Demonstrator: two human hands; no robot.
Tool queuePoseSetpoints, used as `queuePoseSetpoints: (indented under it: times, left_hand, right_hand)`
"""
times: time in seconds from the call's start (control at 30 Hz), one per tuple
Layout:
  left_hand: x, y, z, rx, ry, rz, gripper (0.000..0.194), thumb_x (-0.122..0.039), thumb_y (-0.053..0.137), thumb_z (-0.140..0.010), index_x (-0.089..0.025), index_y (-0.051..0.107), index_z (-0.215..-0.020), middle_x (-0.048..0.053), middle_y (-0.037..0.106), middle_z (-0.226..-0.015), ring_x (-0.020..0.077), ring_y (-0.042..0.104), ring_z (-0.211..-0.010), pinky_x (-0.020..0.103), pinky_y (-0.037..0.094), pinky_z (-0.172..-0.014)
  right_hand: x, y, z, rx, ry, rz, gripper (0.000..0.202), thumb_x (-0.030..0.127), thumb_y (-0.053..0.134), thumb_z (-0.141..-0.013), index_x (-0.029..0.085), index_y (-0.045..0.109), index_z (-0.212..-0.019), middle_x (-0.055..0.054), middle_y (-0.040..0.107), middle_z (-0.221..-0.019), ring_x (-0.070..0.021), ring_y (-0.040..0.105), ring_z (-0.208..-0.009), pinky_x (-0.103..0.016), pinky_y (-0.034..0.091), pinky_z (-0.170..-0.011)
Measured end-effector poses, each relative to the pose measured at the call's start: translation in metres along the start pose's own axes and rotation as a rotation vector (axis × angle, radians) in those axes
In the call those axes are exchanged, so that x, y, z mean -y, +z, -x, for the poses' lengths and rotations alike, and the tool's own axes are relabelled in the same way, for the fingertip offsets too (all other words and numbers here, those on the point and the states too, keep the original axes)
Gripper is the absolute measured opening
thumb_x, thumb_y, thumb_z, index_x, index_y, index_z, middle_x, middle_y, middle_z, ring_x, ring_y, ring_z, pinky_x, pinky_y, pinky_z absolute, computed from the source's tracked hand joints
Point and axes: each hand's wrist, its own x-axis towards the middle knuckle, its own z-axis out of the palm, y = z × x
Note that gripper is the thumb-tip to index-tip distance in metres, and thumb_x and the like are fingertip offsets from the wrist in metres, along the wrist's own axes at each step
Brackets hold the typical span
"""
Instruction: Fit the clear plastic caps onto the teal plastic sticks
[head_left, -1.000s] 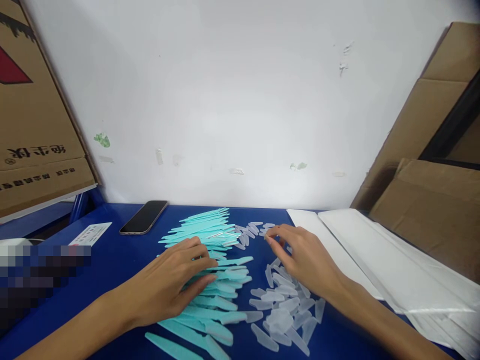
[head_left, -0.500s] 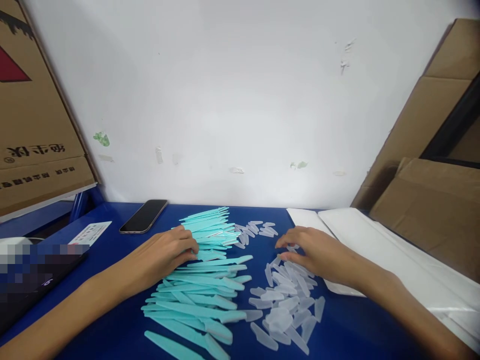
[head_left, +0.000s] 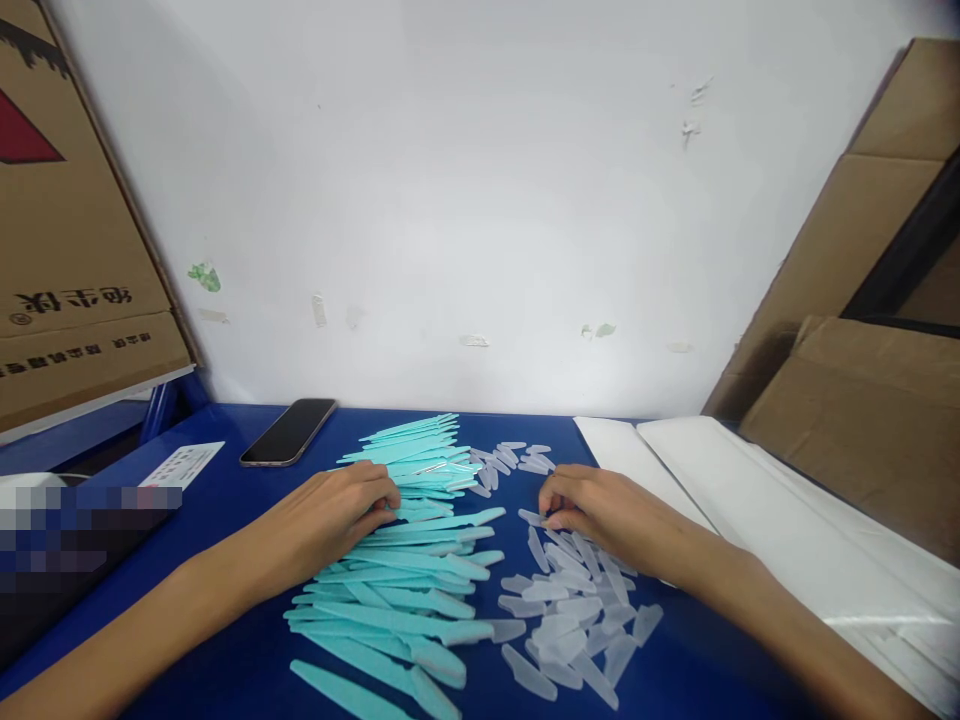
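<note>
Teal eyebrow razors (head_left: 405,625) lie in a long overlapping pile on the blue table, most with their blade ends toward the right. My left hand (head_left: 349,508) is over the left side of this pile, thumb and fingers closed around the end of one razor (head_left: 426,509). To the right, translucent plastic blade caps (head_left: 559,635) are scattered in a loose heap. At the heap's far edge, the fingertips of my right hand (head_left: 592,505) pinch a blade cap (head_left: 531,517), partly covered by the fingers.
A smaller group of caps (head_left: 501,466) lies behind, beside the razors. A phone (head_left: 289,433) and a printed card (head_left: 182,464) rest on the left. White packaging sheets (head_left: 757,480) and cardboard (head_left: 862,420) stand at right, and a white wall (head_left: 480,200) closes off the back.
My right hand has moved slightly left and its fingers have closed onto a cap. A few caps at the heap's right side have shifted. My left hand has barely moved.
</note>
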Motion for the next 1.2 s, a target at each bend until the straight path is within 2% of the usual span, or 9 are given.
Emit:
queuePoseSetpoints:
  times: [0.17, 0.33, 0.43, 0.5, 0.63, 0.73, 0.93, 1.03, 1.2]
  left_hand:
    - [0.002, 0.005, 0.000, -0.052, 0.025, -0.045, 0.019, -0.031, 0.045, -0.105, -0.023, 0.061, -0.099, 0.003, 0.061, -0.099, 0.0171, 0.059, -0.081, 0.028, 0.040, -0.067]
    - [-0.009, -0.003, 0.000, -0.131, 0.076, -0.077, 0.025, -0.033, 0.036, -0.107, -0.022, 0.056, -0.097, 0.003, 0.060, -0.093, 0.0175, 0.057, -0.074, 0.030, 0.042, -0.071]
    - [-0.016, -0.008, 0.001, -0.182, 0.049, -0.093, 0.026, -0.035, 0.032, -0.108, -0.022, 0.054, -0.103, 0.002, 0.059, -0.089, 0.0168, 0.053, -0.066, 0.030, 0.040, -0.064]
    - [-0.019, -0.010, 0.001, -0.223, 0.057, -0.097, 0.025, -0.035, 0.033, -0.109, -0.023, 0.055, -0.109, 0.003, 0.061, -0.092, 0.0179, 0.055, -0.070, 0.029, 0.039, -0.062]
    - [-0.024, -0.009, 0.001, -0.286, 0.121, -0.065, 0.024, -0.034, 0.033, -0.110, -0.023, 0.054, -0.116, 0.004, 0.063, -0.102, 0.0205, 0.060, -0.090, 0.030, 0.045, -0.075]
    - [-0.029, -0.007, 0.002, -0.292, 0.098, -0.048, 0.023, -0.034, 0.035, -0.110, -0.024, 0.052, -0.122, 0.004, 0.062, -0.108, 0.0203, 0.060, -0.093, 0.030, 0.046, -0.077]
    - [-0.035, -0.005, 0.003, -0.256, 0.111, -0.140, 0.030, -0.027, 0.026, -0.110, -0.024, 0.055, -0.118, 0.003, 0.055, -0.100, 0.0152, 0.049, -0.065, 0.029, 0.033, -0.056]
    - [-0.040, -0.008, 0.004, -0.249, 0.093, -0.135, 0.032, -0.028, 0.024, -0.111, -0.025, 0.055, -0.120, 0.002, 0.053, -0.097, 0.0139, 0.045, -0.060, 0.029, 0.032, -0.055]
    - [-0.048, -0.014, 0.008, -0.236, 0.049, -0.038, 0.032, -0.035, 0.028, -0.111, -0.024, 0.056, -0.120, 0.002, 0.051, -0.097, 0.0140, 0.050, -0.068, 0.028, 0.039, -0.061]
  right_hand:
    - [0.007, 0.002, 0.000, -0.030, -0.007, -0.020, 0.013, 0.022, 0.055, -0.099, 0.022, 0.067, -0.092, -0.001, 0.071, -0.094, -0.0182, 0.065, -0.081, -0.030, 0.045, -0.069]
    - [0.008, 0.002, 0.002, -0.064, -0.017, -0.038, 0.014, 0.019, 0.054, -0.097, 0.022, 0.066, -0.090, -0.001, 0.071, -0.092, -0.0171, 0.065, -0.079, -0.029, 0.046, -0.067]
    - [0.006, 0.004, 0.002, -0.077, -0.056, -0.015, 0.019, 0.018, 0.050, -0.100, 0.021, 0.065, -0.089, -0.001, 0.070, -0.092, -0.0159, 0.065, -0.078, -0.029, 0.045, -0.067]
    - [0.005, 0.005, 0.001, -0.085, -0.079, 0.024, 0.022, 0.018, 0.049, -0.102, 0.021, 0.065, -0.088, -0.001, 0.070, -0.092, -0.0154, 0.064, -0.076, -0.028, 0.044, -0.066]
    - [0.009, 0.004, 0.001, -0.135, -0.141, 0.145, 0.020, 0.019, 0.048, -0.104, 0.021, 0.062, -0.091, -0.001, 0.069, -0.090, -0.0165, 0.062, -0.073, -0.030, 0.040, -0.064]
    - [0.015, 0.003, 0.003, -0.198, -0.203, 0.194, 0.017, 0.021, 0.048, -0.105, 0.021, 0.061, -0.095, -0.001, 0.069, -0.092, -0.0175, 0.062, -0.077, -0.031, 0.042, -0.069]
    - [0.027, 0.002, 0.007, -0.236, -0.278, 0.206, 0.013, 0.023, 0.050, -0.104, 0.020, 0.062, -0.102, -0.004, 0.070, -0.097, -0.0200, 0.064, -0.085, -0.037, 0.044, -0.081]
    - [0.032, 0.002, 0.009, -0.254, -0.284, 0.184, 0.013, 0.023, 0.049, -0.103, 0.020, 0.061, -0.102, -0.004, 0.070, -0.096, -0.0200, 0.063, -0.084, -0.037, 0.044, -0.080]
    - [0.036, 0.002, 0.010, -0.276, -0.290, 0.156, 0.012, 0.025, 0.048, -0.102, 0.020, 0.059, -0.098, -0.004, 0.069, -0.093, -0.0189, 0.061, -0.079, -0.036, 0.043, -0.077]
